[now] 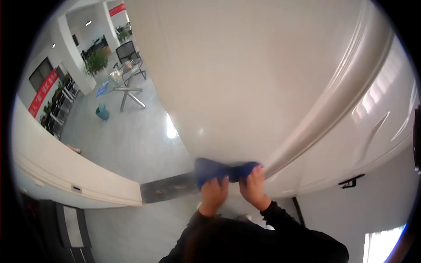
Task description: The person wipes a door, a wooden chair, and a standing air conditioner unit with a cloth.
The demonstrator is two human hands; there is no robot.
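A blue cloth (212,170) is bunched across both my hands, low in front of a large cream door (245,83). My left hand (214,193) grips its left part, and my right hand (254,187) grips its right part, with fingers curled over it. The cloth is slightly smeared by motion. It looks to be at or very near the door's surface, but I cannot tell whether it touches. My fingertips are partly hidden in the folds.
Left of the door is an open doorway with a dark threshold (169,188) and a cream frame (109,182). Beyond it stand a glass table (127,70), an office chair (127,51), a plant (95,62) and a blue bin (102,112). A dark cabinet (57,225) is at lower left.
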